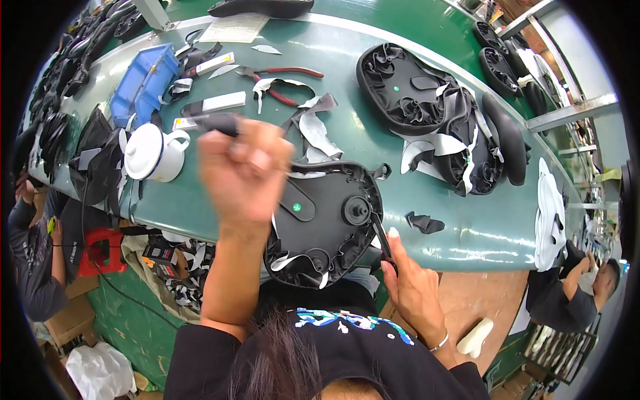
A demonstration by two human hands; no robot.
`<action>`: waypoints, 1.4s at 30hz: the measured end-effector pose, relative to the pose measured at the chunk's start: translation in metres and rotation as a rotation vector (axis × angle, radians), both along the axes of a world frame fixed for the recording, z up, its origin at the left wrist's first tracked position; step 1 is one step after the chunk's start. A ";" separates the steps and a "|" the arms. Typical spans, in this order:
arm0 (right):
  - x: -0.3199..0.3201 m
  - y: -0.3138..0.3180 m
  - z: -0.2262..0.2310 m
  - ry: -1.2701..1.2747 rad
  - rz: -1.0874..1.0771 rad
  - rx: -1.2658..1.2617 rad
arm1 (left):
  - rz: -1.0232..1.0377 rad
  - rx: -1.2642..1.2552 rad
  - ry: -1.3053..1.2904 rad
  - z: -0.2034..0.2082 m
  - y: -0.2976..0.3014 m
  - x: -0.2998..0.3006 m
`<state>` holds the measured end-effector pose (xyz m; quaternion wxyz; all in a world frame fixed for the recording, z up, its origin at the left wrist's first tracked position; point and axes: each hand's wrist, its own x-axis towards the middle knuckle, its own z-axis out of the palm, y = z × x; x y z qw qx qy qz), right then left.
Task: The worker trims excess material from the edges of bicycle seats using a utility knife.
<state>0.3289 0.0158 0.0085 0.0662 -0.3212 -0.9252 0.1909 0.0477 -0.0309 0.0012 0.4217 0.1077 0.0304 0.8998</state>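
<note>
In front of me lies a black, oval seat-like shell (327, 223), its hollow side up, with gathered black and white cover material along the rim. My right hand (415, 287) is closed around a thin black bar-like tool (381, 237), whose tip rests at the shell's right edge. My left hand (245, 170) is raised in a fist over the shell's left side, smeared by motion. From the fist sticks out a dark, rounded end (222, 124) of something I cannot make out. Red-handled pliers (290, 71) lie beyond, among cloth scraps (317, 137).
A white lidded enamel mug (155, 155) and a blue bin (143, 83) stand left. Finished-looking black shells (407, 87) lie at the right, near a black scrap (425, 223) and white cloth pieces (549, 213). Co-workers sit at left (41, 257) and right (567, 293).
</note>
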 end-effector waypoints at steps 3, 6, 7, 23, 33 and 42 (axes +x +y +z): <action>-0.002 0.020 0.008 0.026 0.025 0.013 | -0.017 -0.593 0.638 0.011 0.012 0.025; -0.019 0.038 0.022 -0.104 0.086 0.089 | 0.783 -1.072 1.817 -0.009 0.013 0.011; -0.027 0.039 0.026 -0.184 0.109 0.161 | 0.776 -1.073 1.813 -0.013 0.008 0.011; -0.018 -0.003 0.019 0.371 -0.245 -0.252 | 0.341 -1.638 1.861 -0.020 -0.024 0.050; -0.082 0.066 -0.013 0.790 -0.204 -1.003 | 0.516 -1.637 1.558 -0.016 -0.027 0.035; -0.073 0.062 -0.021 0.654 -0.129 -0.625 | 0.542 -0.749 2.103 -0.029 0.026 0.043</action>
